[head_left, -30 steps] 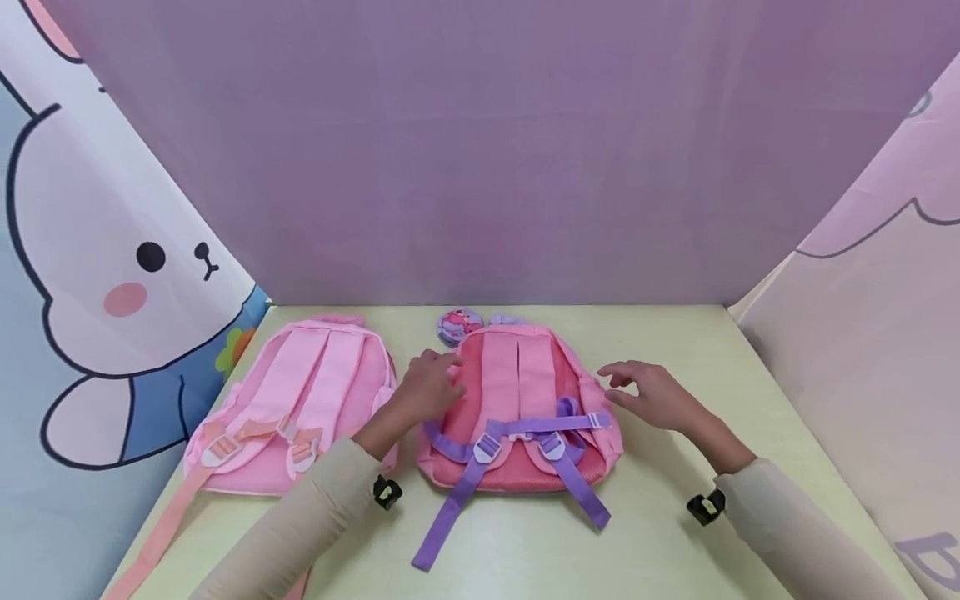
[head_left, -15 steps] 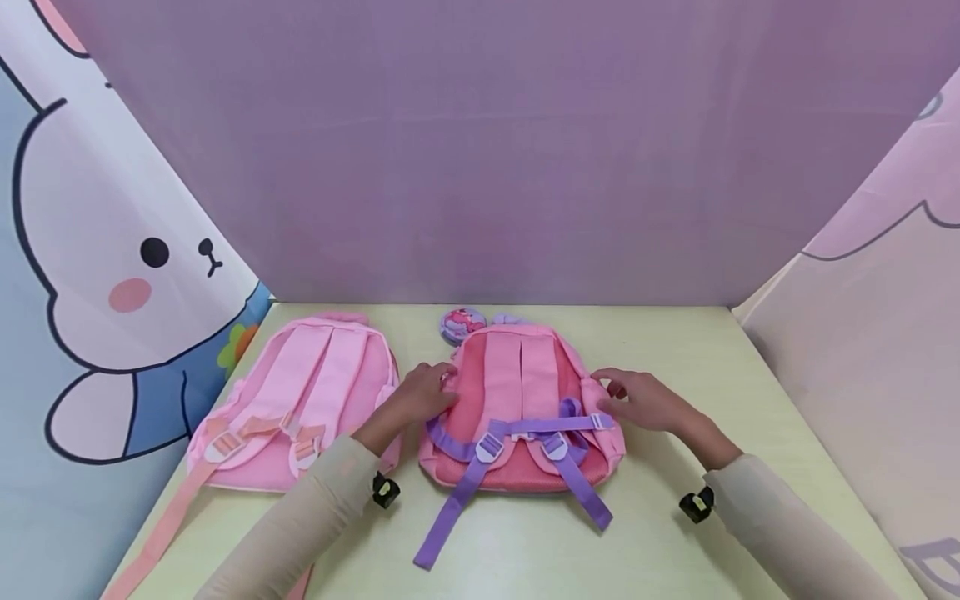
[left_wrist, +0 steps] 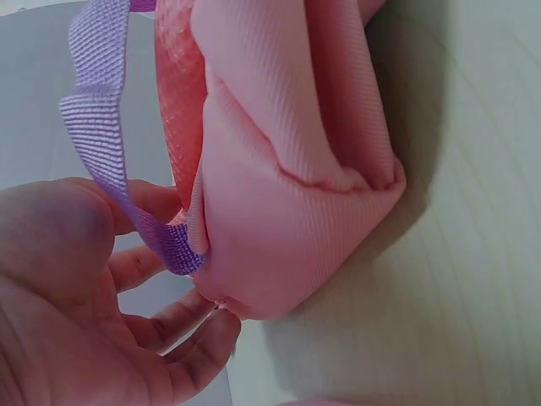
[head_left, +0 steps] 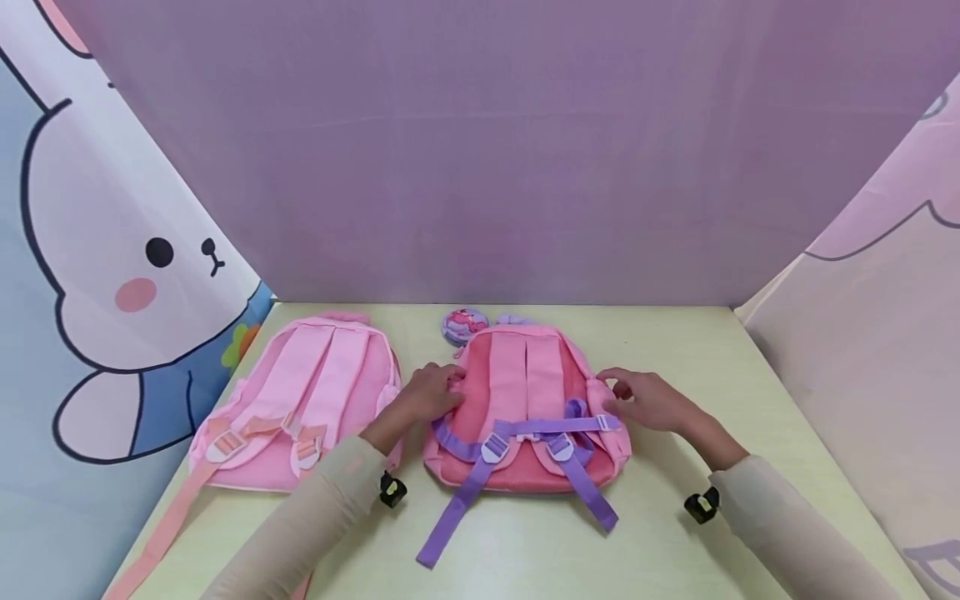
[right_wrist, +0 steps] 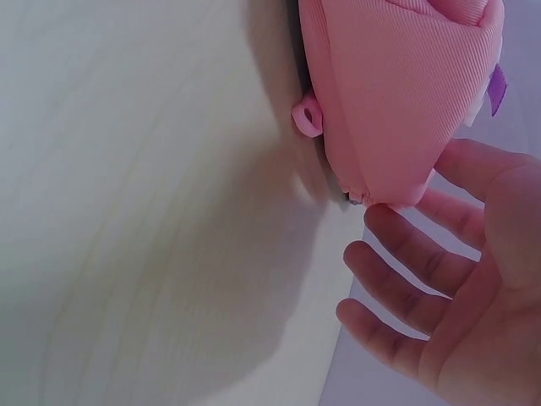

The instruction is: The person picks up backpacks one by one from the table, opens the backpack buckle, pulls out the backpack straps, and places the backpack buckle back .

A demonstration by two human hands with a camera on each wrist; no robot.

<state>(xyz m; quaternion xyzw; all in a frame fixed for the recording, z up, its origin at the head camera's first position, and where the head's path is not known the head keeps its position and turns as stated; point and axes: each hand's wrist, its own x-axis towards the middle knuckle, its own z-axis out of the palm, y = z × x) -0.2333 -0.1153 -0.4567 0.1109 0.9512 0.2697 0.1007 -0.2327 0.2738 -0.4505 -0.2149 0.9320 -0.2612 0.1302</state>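
A pink backpack (head_left: 507,375) with a darker coral back panel and purple straps lies strap side up on the table. My left hand (head_left: 431,392) holds its left side near the top. In the left wrist view, the fingers (left_wrist: 203,355) reach the pocket's edge beside a loop of purple strap (left_wrist: 101,110). My right hand (head_left: 648,400) pinches the right side pocket. The right wrist view shows the thumb (right_wrist: 473,165) against the pocket (right_wrist: 397,101) and the other fingers spread below it. The backpack's front faces down, hidden.
A lighter pink backpack (head_left: 307,392) with peach straps lies to the left, partly behind the left sleeve (head_left: 300,517). A round purple pouch (head_left: 463,323) sits behind the top of the middle backpack. Printed cloth walls (head_left: 487,167) enclose the table (head_left: 675,342).
Both hands have closed in on the sides of the middle backpack, the right one moving left onto its pocket. The backpack has shifted slightly right.
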